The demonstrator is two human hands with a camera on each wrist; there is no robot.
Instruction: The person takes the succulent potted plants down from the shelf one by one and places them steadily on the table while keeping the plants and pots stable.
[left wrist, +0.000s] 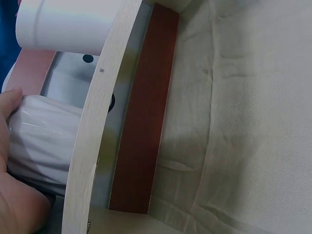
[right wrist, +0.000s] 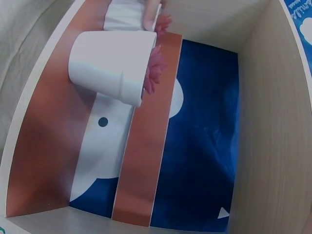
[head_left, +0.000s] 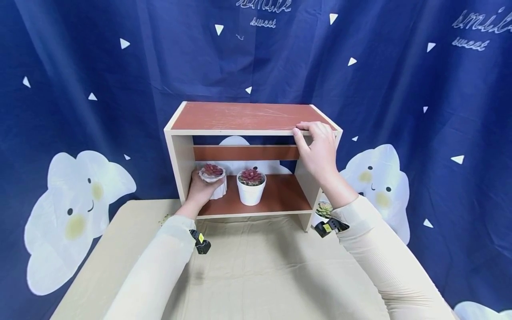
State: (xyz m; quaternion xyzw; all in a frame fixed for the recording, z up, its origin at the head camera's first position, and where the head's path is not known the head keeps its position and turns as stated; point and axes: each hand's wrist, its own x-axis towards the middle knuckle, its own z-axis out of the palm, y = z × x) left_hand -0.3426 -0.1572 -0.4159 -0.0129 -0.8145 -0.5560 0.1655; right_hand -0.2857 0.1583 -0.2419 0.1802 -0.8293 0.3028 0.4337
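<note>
Cream sleeves (head_left: pixel 152 271), a wrist cam (head_left: pixel 202 243) strapped at ea. cuff, stretch over a wrinkled tan cloth (head_left: pixel 248 275), shadows falling across it; at the end of one, the L hand (head_left: pixel 202 189) grasps a crinkled white pot (head_left: pixel 219 192) — thumb along the R side just under the rim, other fingers round the L, the pot's front R side left uncovered; the pot is inside a shelf unit (head_left: pixel 244 116), at its L end, close to the end panel (head_left: pixel 181 162); mouth up, long axis approx. vertical, a red succulent (head_left: pixel 212 170) facing the ceiling; whether the base touches the board can't be told. The R hand (head_left: pixel 322 151) grips the unit's top front edge nr. the R corner, thumb at the edge, fingers bent over the top.

Just R of the held pot, apart from it, a smooth white pot (head_left: pixel 250 195) stands upright on the red-brown lower board (head_left: pixel 280 195), tapering to its base, w/ a second red succulent (head_left: pixel 251 175) in dark gravel; outside the unit, by its R side, a green succulent (head_left: pixel 324 209) in a white pot shows in part behind the R forearm. The unit's pale-edged top is scratched; a red-brown rail (head_left: pixel 244 152) runs across the otherwise open back. Bkgd.: a navy curtain (head_left: pixel 160 26) w/ white triangles, smiling clouds (head_left: pixel 76 191) and "smile sweet" lettering (head_left: pixel 264 22) up top.
</note>
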